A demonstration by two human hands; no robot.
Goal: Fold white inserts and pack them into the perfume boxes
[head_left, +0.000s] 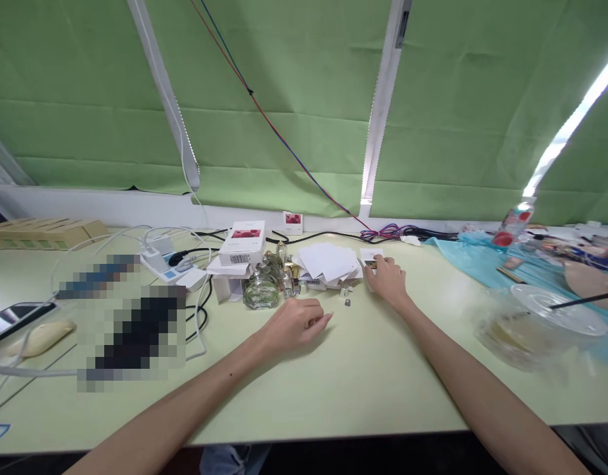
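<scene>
My left hand [295,324] rests on the table with its fingers loosely curled and the thumb apart, nothing visible in them. In front of it stand a clear green-tinted glass bottle [261,291] and several smaller bottles with gold parts. My right hand [387,280] lies over a small white printed card [369,253], fingers bent down onto it; they hide its lower part. Between the hands, a loose pile of white paper pieces [328,261] lies near several small clear caps. One tiny grey cube-like piece [347,303] sits apart on the table.
A white box with a red picture [242,243] rests atop other boxes behind the bottles. Cables and a white power strip [168,267] lie to the left, near a phone [20,318]. At right are a clear plastic tub [526,330] and a blue sheet [459,260].
</scene>
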